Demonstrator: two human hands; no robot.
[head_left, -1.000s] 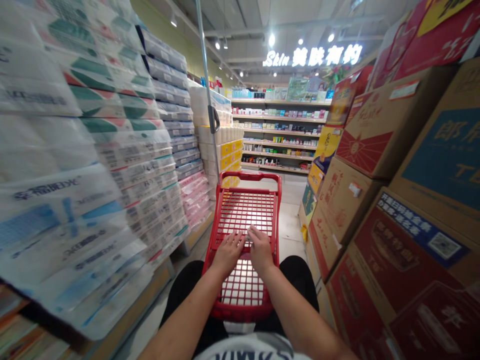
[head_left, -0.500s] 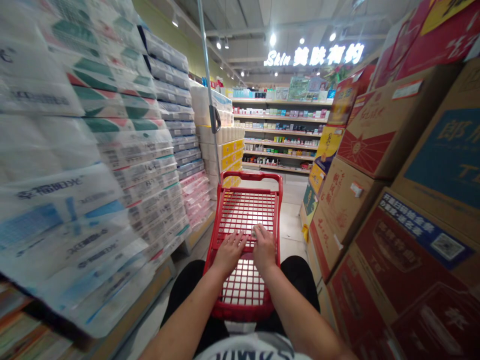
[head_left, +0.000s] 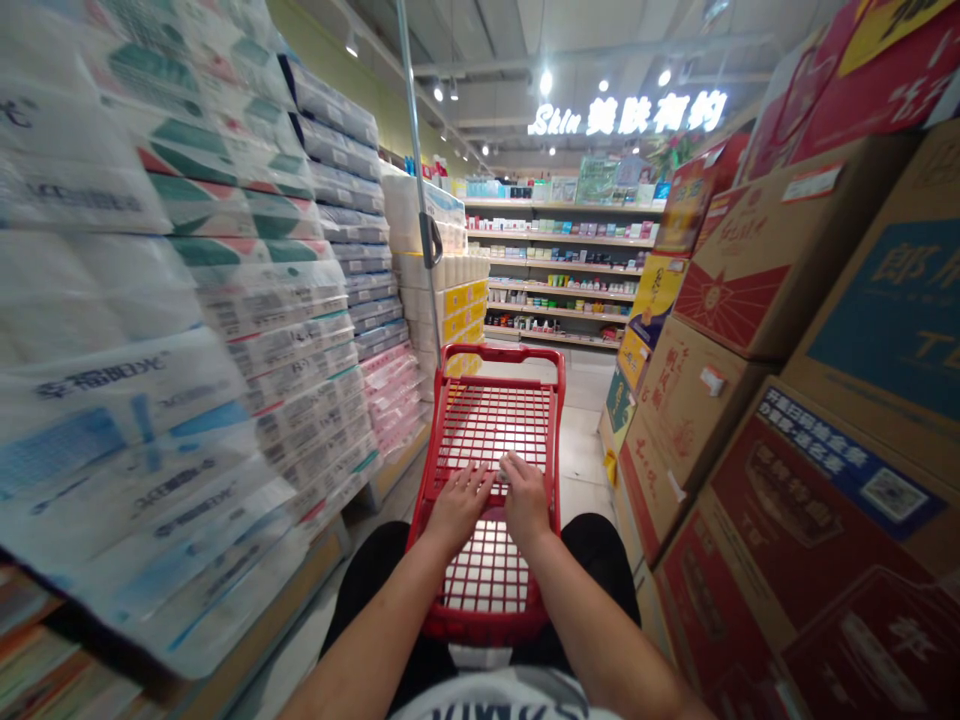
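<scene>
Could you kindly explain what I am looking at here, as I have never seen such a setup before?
Of course. There is no machine: these are a person's own bare hands, seen by one camera worn on the head, looking forward and down. The red cart, with its grid-like panels, is in front of the body, between dark-clothed legs. The left hand and right hand lie side by side over its middle, backs upward. I cannot tell whether the right hand holds anything. Around them is a shop aisle: wrapped paper packs stacked on the left, cardboard cartons on the right, and stocked shelves beneath a lit sign ahead.
</scene>
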